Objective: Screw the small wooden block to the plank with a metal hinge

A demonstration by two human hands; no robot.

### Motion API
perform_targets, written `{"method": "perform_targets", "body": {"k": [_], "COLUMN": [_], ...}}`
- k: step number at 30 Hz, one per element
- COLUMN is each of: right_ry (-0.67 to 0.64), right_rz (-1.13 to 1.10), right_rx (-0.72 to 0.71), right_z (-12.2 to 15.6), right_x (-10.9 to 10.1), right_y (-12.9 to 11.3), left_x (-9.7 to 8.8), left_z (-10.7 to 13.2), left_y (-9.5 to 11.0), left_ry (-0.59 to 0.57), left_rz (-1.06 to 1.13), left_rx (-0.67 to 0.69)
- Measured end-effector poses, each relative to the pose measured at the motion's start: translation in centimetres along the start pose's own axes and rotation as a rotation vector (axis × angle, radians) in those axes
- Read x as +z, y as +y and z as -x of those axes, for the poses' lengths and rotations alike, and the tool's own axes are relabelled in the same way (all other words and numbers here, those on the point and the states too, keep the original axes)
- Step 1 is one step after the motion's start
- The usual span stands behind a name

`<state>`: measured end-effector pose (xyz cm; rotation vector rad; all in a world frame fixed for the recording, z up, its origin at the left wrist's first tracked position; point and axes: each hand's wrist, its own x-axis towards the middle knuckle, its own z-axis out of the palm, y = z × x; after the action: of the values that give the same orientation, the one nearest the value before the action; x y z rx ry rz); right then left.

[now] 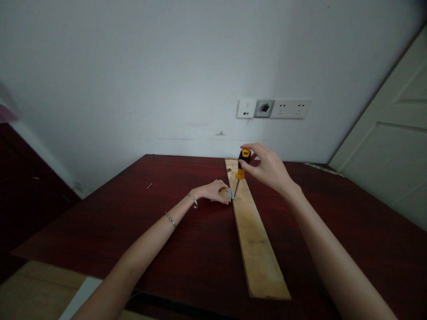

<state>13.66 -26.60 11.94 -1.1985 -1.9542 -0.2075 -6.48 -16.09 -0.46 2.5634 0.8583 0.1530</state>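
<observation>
My right hand (263,166) grips a yellow and black screwdriver (245,155), held upright with its shaft pointing down. Its tip meets a small metal hinge (230,194) at the left edge of a long wooden board (255,240). My left hand (215,191) is closed round a small wooden piece (224,194) on the board's left side, beside the hinge. Part of that piece is hidden under my fingers. Any screw under the screwdriver tip is too small to make out.
The board lies lengthwise on a dark red table (187,249). A small metal pin or screw (149,186) lies on the left of the tabletop. Behind stands a white wall with sockets (290,109). A white door (393,133) is at the right.
</observation>
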Motion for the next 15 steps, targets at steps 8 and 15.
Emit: {"method": "perform_targets", "body": {"k": [8, 15], "right_ry": [0.012, -0.012], "right_rz": [-0.043, 0.007], "right_rx": [0.003, 0.000], "right_z": [-0.11, -0.05], "right_x": [0.38, 0.23], "right_y": [0.31, -0.08], "left_x": [0.00, -0.20], "left_z": [-0.02, 0.15], "left_y": [-0.11, 0.28], "left_ry": [-0.005, -0.008], "left_rz": [0.017, 0.006], "left_rx": [-0.009, -0.005]}}
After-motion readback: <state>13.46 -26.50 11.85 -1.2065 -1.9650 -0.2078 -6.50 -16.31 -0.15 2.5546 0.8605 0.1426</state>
